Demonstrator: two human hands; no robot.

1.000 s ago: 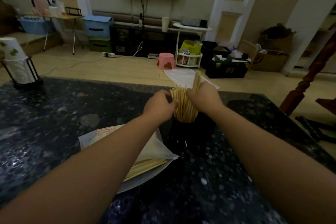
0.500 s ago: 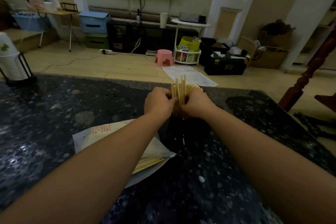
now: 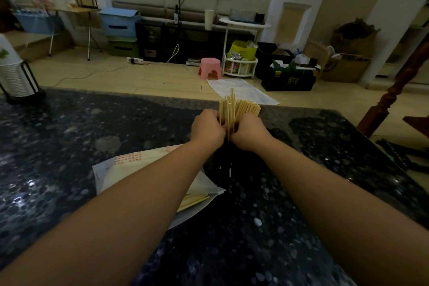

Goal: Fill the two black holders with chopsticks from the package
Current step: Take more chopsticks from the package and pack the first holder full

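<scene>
Gripping one chopstick bundle (image 3: 236, 109): left hand (image 3: 206, 129), right hand (image 3: 247, 133).

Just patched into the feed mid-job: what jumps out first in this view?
The pale bundle of chopsticks at table centre, gripped on both sides by the left hand and right hand over a dark holder. Nearer left, the opened package with more chopsticks lies under the left forearm.

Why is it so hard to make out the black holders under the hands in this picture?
Head view: the room is dim, so the black holder melts into the dark speckled table; only the pale chopsticks gripped by the left hand and right hand stand out. Head view: glare spots shine on the table, and the wide lens bends the edges.
</scene>
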